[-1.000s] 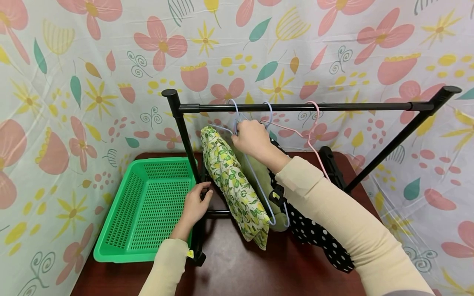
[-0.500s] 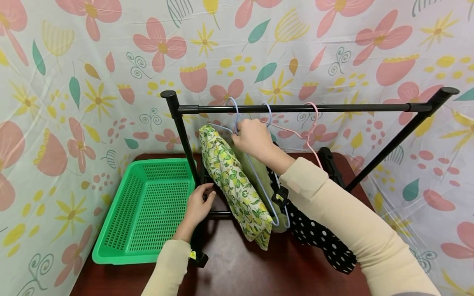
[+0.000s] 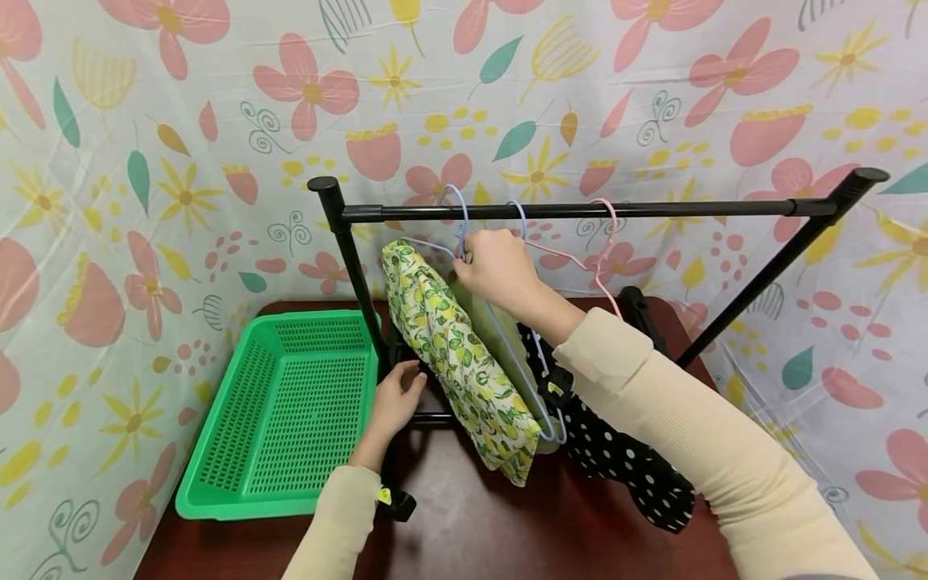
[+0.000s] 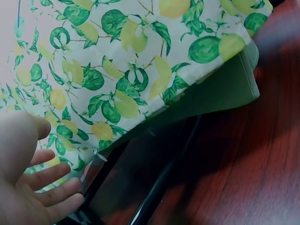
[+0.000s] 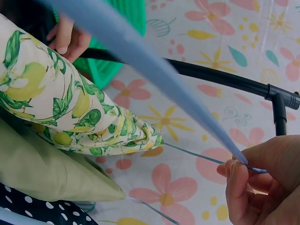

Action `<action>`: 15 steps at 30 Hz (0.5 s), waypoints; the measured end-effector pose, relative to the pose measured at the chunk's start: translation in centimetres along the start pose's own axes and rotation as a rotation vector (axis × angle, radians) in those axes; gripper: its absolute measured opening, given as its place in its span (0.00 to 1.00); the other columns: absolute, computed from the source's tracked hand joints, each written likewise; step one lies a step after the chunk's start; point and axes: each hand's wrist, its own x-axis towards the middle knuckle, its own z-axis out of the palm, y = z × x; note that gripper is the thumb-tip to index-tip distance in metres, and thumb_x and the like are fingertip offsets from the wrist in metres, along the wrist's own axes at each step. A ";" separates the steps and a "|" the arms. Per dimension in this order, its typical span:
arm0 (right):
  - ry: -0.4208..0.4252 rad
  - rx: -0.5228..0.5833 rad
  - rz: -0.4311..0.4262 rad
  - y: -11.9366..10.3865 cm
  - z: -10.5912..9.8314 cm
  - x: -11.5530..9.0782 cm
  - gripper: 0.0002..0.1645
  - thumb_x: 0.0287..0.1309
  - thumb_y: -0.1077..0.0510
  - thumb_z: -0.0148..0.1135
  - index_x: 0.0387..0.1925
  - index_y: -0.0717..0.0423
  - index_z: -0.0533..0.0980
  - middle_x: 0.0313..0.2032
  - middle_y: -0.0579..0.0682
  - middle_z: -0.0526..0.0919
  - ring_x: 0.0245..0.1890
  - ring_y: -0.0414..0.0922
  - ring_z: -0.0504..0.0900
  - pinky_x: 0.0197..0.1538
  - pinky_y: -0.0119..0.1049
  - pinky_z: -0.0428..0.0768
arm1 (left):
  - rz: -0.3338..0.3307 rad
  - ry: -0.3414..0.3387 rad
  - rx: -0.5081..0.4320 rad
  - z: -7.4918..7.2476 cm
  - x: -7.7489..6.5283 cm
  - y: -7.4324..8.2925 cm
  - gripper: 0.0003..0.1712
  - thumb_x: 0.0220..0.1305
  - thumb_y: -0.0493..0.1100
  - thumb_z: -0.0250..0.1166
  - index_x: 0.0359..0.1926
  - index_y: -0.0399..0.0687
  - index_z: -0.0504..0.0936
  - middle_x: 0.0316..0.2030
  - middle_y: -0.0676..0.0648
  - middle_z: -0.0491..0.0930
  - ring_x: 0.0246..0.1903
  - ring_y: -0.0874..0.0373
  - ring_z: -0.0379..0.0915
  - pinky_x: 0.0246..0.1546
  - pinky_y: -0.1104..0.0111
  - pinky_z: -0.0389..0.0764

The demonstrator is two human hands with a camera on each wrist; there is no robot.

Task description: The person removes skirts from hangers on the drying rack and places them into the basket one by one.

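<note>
My right hand (image 3: 500,266) pinches a blue clothes hanger (image 5: 154,70) just below its hook, which loops over the rack's bar. Draped on this hanger is a lemon-print cloth item (image 3: 457,362); a small zip pull (image 4: 99,155) shows at its edge in the left wrist view. Close beside the cloth, low by the rack's left post, my left hand (image 3: 397,403) has relaxed, spread fingers and holds nothing. A plain green cloth item (image 5: 51,168) hangs right behind the lemon one. Farther right hangs a black polka-dot cloth item (image 3: 631,467), partly covered by my right forearm.
The black rack bar (image 3: 696,209) spans above the dark red table (image 3: 565,532). A bare pink hanger (image 3: 596,262) hangs right of the blue hooks. Left of the rack stands a green plastic basket (image 3: 246,509). A floral curtain (image 3: 217,64) covers the wall behind.
My left hand has come off the rack's left post and moved slightly right, toward the lemon-print cloth. The cloth's lower end has swung a little to the right. My right hand keeps its pinch.
</note>
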 end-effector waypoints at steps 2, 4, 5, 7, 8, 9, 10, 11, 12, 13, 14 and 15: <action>0.012 0.002 -0.013 0.1 0.0 -0.1 0.24 0.57 0.56 0.59 0.10 0.50 0.62 0.08 0.44 0.60 0.10 0.39 0.58 0.16 0.30 0.57 | -0.040 -0.012 -0.037 0.2 0.0 0.0 0.24 0.66 0.49 0.55 0.59 0.43 0.70 0.51 0.41 0.76 0.50 0.47 0.73 0.47 0.54 0.75; 0.020 0.006 -0.023 0.1 0.0 -0.2 0.25 0.58 0.56 0.59 0.09 0.50 0.60 0.08 0.43 0.58 0.10 0.38 0.56 0.16 0.30 0.56 | -0.087 -0.025 -0.081 0.4 0.1 0.1 0.25 0.67 0.49 0.55 0.60 0.43 0.69 0.52 0.42 0.76 0.51 0.47 0.73 0.48 0.54 0.74; 0.023 0.008 -0.028 0.1 -0.1 -0.2 0.26 0.58 0.56 0.59 0.09 0.50 0.59 0.08 0.43 0.56 0.10 0.38 0.55 0.16 0.29 0.55 | -0.108 -0.032 -0.110 0.5 0.1 0.1 0.26 0.67 0.49 0.55 0.61 0.43 0.68 0.53 0.42 0.75 0.52 0.47 0.72 0.49 0.54 0.73; 0.031 0.016 -0.037 0.1 -0.1 -0.4 0.28 0.58 0.57 0.58 0.08 0.49 0.57 0.08 0.43 0.55 0.10 0.38 0.53 0.16 0.29 0.54 | -0.152 -0.048 -0.173 0.6 0.1 0.1 0.28 0.67 0.51 0.53 0.63 0.43 0.65 0.55 0.42 0.73 0.54 0.47 0.70 0.51 0.54 0.73; 0.036 0.020 -0.041 0.1 -0.1 -0.4 0.28 0.58 0.57 0.58 0.08 0.49 0.55 0.08 0.43 0.54 0.10 0.37 0.52 0.16 0.29 0.53 | -0.176 -0.057 -0.209 0.7 0.1 0.2 0.29 0.68 0.51 0.53 0.64 0.43 0.64 0.56 0.42 0.72 0.55 0.46 0.69 0.52 0.54 0.72; 0.040 0.024 -0.044 0.1 -0.2 -0.5 0.28 0.58 0.57 0.58 0.08 0.49 0.55 0.08 0.43 0.54 0.10 0.37 0.51 0.16 0.29 0.53 | -0.198 -0.065 -0.254 0.8 0.2 0.1 0.30 0.68 0.51 0.52 0.66 0.43 0.61 0.58 0.41 0.71 0.56 0.46 0.68 0.53 0.53 0.71; 0.043 0.024 -0.047 0.0 -0.2 -0.5 0.29 0.58 0.57 0.59 0.08 0.49 0.55 0.08 0.43 0.54 0.10 0.37 0.51 0.16 0.29 0.53 | -0.218 -0.073 -0.301 0.9 0.2 0.1 0.31 0.68 0.52 0.52 0.67 0.42 0.59 0.59 0.40 0.69 0.57 0.45 0.67 0.54 0.53 0.71; 0.045 0.025 -0.049 0.0 -0.2 -0.6 0.29 0.58 0.57 0.59 0.08 0.49 0.55 0.08 0.43 0.54 0.10 0.37 0.51 0.16 0.29 0.53 | -0.237 -0.080 -0.349 1.0 0.2 0.1 0.33 0.68 0.52 0.52 0.68 0.42 0.57 0.60 0.39 0.67 0.57 0.44 0.67 0.55 0.52 0.70; 0.048 0.025 -0.051 -0.1 -0.3 -0.6 0.29 0.58 0.56 0.59 0.08 0.49 0.56 0.08 0.43 0.54 0.10 0.38 0.52 0.16 0.29 0.53 | -0.252 -0.084 -0.394 1.1 0.3 0.1 0.34 0.68 0.52 0.51 0.68 0.41 0.55 0.61 0.37 0.66 0.57 0.43 0.67 0.55 0.52 0.70; 0.050 0.025 -0.052 -0.1 -0.3 -0.7 0.28 0.58 0.56 0.59 0.08 0.49 0.56 0.08 0.43 0.55 0.10 0.38 0.52 0.16 0.29 0.53 | -0.272 -0.090 -0.447 1.3 0.3 0.1 0.34 0.68 0.51 0.51 0.69 0.41 0.54 0.62 0.37 0.64 0.58 0.43 0.66 0.56 0.51 0.69; 0.052 0.027 -0.054 -0.1 -0.3 -0.7 0.28 0.58 0.56 0.59 0.08 0.49 0.57 0.07 0.43 0.55 0.10 0.38 0.52 0.16 0.29 0.53 | -0.292 -0.093 -0.506 1.4 0.4 0.1 0.35 0.68 0.51 0.51 0.69 0.41 0.52 0.62 0.37 0.64 0.58 0.43 0.66 0.56 0.51 0.68; 0.053 0.026 -0.054 -0.1 -0.3 -0.7 0.28 0.58 0.56 0.59 0.08 0.49 0.57 0.07 0.43 0.56 0.09 0.38 0.53 0.16 0.29 0.52 | -0.312 -0.096 -0.566 1.6 0.4 0.0 0.35 0.68 0.51 0.51 0.69 0.40 0.51 0.63 0.36 0.63 0.58 0.42 0.66 0.57 0.52 0.68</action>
